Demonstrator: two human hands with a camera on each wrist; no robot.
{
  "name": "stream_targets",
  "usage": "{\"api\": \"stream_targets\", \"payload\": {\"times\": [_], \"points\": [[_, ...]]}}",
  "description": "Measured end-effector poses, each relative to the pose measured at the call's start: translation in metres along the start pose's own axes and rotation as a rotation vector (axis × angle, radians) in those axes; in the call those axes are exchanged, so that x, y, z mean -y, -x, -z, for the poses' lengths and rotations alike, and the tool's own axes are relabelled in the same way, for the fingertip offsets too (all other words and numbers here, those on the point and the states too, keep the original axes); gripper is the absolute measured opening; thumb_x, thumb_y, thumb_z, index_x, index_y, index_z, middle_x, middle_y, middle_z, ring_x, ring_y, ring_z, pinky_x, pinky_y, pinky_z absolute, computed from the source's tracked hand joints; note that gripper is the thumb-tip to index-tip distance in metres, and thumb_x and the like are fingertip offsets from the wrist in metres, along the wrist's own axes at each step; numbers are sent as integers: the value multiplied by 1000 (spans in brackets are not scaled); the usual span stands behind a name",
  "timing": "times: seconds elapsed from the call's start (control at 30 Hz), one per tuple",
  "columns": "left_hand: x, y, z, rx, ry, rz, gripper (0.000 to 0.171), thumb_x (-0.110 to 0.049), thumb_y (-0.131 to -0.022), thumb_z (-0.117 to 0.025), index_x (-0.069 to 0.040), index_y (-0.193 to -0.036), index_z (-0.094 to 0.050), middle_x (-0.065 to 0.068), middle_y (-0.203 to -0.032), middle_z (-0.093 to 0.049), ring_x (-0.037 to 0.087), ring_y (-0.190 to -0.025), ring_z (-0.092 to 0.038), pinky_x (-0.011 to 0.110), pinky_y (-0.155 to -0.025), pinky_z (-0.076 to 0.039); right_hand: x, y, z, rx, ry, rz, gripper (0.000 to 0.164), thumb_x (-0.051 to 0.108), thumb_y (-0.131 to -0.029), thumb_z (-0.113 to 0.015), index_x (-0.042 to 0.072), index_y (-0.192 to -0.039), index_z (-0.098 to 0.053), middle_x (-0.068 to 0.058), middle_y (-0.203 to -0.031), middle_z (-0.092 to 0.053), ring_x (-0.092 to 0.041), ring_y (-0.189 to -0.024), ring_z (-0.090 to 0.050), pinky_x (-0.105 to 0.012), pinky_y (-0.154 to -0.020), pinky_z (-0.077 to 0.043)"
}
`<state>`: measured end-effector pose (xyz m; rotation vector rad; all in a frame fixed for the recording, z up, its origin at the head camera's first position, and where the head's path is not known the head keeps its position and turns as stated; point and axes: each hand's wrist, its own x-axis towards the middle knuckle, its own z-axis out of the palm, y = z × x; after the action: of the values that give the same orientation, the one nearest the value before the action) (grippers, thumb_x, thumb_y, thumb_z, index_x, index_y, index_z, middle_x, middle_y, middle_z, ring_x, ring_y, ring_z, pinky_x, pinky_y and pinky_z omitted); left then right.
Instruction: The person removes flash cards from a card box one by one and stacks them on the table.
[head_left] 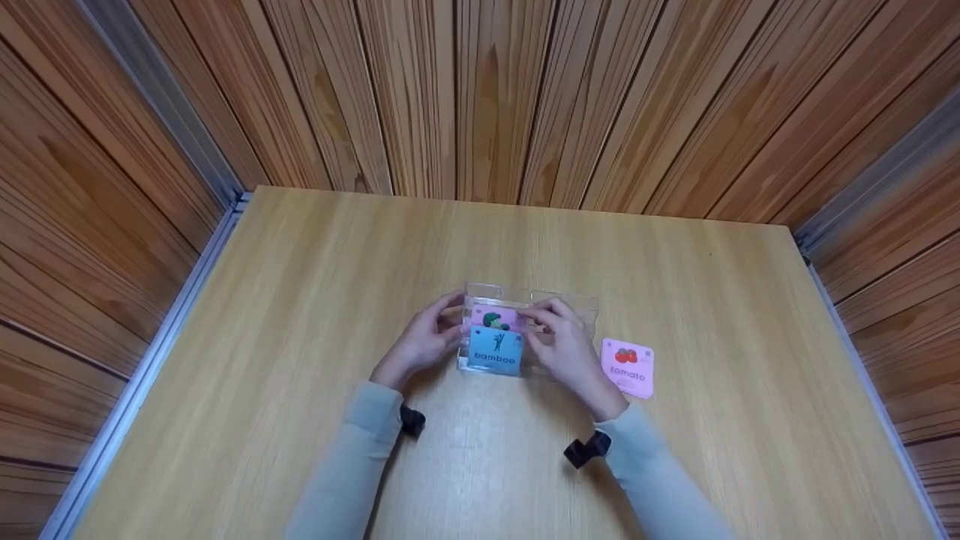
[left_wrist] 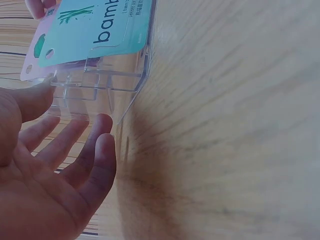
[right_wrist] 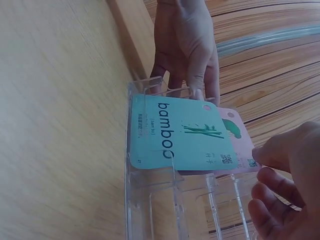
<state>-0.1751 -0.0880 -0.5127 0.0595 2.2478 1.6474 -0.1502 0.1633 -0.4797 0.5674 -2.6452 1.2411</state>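
A clear plastic card rack (head_left: 570, 302) with stepped slots stands on the table. In its front left slot leans a blue "bamboo" card (head_left: 495, 361); behind it rises a pink card (head_left: 510, 315) with a green picture, its lower part hidden. My left hand (head_left: 424, 343) holds the rack's left end, thumb at the front side and fingers (left_wrist: 103, 150) around the outside. With thumb and index finger, my right hand (head_left: 561, 349) pinches the right upper corner of the pink card (right_wrist: 239, 131). The rack's right half is partly covered by my right hand.
A pink "tomato" card (head_left: 627, 367) lies face up on the table (head_left: 330, 300), right of the rack and close to my right wrist. Wood-plank walls (head_left: 487, 97) stand behind and at both sides. A dark wrist camera (head_left: 412, 421) sits on my left wrist.
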Motion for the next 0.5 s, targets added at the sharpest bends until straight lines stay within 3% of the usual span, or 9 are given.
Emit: {"api": "stream_targets", "payload": {"times": [0.27,0.5], "points": [[-1,-1,0,-10,-7,-5,62,-19,-98,-65,-36,-151,-40,-4,-148,-46,18,-123,-55,39,-104,-45,4,-1,-3,-47,-32,3,17,3,-89,-74,11,-103,-74,1,-102,-61,-15,-93,-62,-33,-80,-57],[-1,-2,-2,-16,-14,24,61,-27,-97,-67,-39,-150,-40,-5,-148,-46,17,-123,-54,40,-106,-44,3,2,-5,-13,-149,-87,16,3,-88,-75,13,-99,-71,3,-98,-67,-14,-88,-65,-28,-76,-57]]}}
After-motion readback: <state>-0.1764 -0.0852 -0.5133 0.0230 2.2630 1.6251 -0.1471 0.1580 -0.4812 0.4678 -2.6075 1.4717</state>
